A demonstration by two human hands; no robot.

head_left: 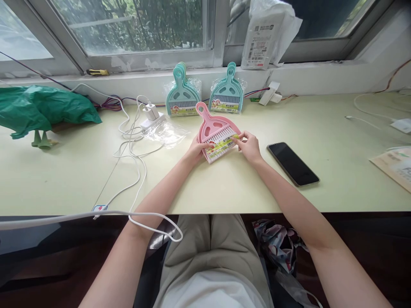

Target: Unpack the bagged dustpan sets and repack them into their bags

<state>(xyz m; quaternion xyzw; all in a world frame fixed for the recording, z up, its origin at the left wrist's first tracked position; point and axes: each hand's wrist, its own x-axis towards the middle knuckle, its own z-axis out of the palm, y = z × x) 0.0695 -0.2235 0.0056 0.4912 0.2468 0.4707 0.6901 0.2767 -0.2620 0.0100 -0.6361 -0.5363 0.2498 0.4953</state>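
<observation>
A pink dustpan (218, 121) with a white-bristled brush (224, 136) nested in it is held up over the table, its handle leaning away to the left. Across the bristles lies a printed label (221, 146) in yellow, green and white. My left hand (195, 150) grips the set at its lower left edge, thumb over the label. At the right end of the label, my right hand (248, 145) pinches the label and the edge with thumb and fingers. Behind stand teal dustpan sets in clear wrap, a left stack (183, 92) and a right one (227, 90), against the wall.
A black phone (293, 164) lies right of my hands. Left are white cables (131, 145), a charger on a power strip (152, 117), crumpled clear film (167, 132) and a green bag (45, 109). A yellow cutter (97, 72) rests on the sill near a white package (261, 40).
</observation>
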